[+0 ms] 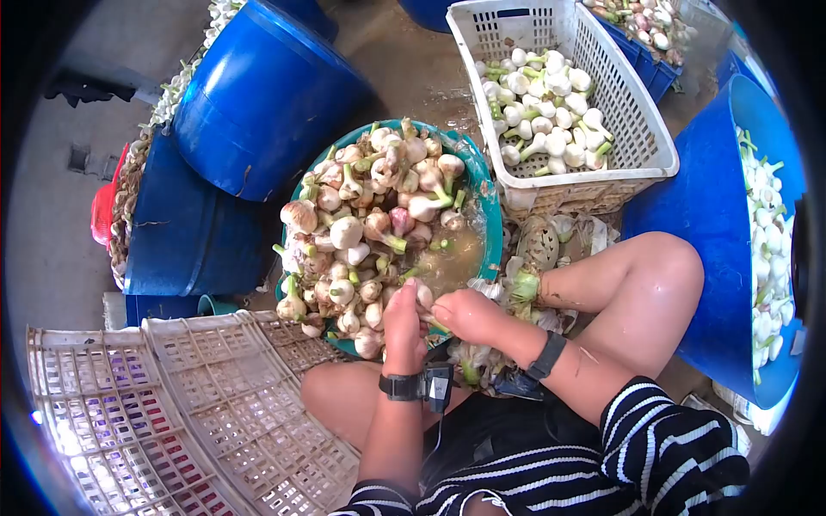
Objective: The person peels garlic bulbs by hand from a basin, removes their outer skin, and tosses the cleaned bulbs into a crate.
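Close together at the front rim of a green tub (491, 225), my two hands meet over a garlic bulb (424, 295). My left hand (403, 322) is closed around the bulb, whose pale top shows between the hands. On its right, my right hand (469, 316) is closed at a short green stem near the bulb; whether it holds a tool is hidden. Unpeeled garlic bulbs (347, 232) with cut green stems are heaped in the tub, in murky water (460, 249). Loose garlic skins (482, 354) lie below my right hand.
A white plastic crate (594, 185) of clean white garlic stands beyond the tub on the right. More white garlic fills a blue barrel (697, 224) at far right. Blue barrels (267, 95) crowd the left back. White slatted crates (189, 404) lie at my left knee.
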A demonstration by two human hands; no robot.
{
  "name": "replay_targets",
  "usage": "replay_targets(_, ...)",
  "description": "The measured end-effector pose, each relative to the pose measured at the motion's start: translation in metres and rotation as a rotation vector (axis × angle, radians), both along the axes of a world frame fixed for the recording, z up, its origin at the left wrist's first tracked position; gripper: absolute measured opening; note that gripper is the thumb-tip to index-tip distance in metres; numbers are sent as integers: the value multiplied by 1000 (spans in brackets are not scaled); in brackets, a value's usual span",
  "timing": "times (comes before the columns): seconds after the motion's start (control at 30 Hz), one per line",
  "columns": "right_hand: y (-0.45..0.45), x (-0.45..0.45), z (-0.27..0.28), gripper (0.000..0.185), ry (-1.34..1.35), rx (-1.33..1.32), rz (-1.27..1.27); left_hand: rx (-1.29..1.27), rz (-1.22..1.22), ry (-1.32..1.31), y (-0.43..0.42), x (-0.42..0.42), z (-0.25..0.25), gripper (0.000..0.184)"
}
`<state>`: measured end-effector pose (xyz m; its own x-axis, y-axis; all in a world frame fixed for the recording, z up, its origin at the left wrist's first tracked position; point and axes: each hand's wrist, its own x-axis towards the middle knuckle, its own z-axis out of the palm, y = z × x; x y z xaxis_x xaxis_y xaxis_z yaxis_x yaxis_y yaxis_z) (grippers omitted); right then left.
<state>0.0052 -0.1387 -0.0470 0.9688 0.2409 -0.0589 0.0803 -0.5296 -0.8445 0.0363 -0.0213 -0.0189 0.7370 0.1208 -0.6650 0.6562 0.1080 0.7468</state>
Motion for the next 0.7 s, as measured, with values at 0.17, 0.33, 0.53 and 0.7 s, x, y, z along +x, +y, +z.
replay_targets(0.17, 1, -8, 10, 20, -114, -134, -4, 71, -53, -131, -3, -4, -7, 25)
replay_targets(0.33, -10, -1, -12, 28, 890, 743, -277, -204, 21, -65, 4, -11, -15, 26)
replay_targets(0.53, -21, 3, -3, 28, 613, 631, -209, -131, -385, -216, 26, -4, -4, 41)
replay_targets(0.7, -20, 0, -30, 22, 897, 1209, -318, 349, -734, -657, 27, -21, 19, 42)
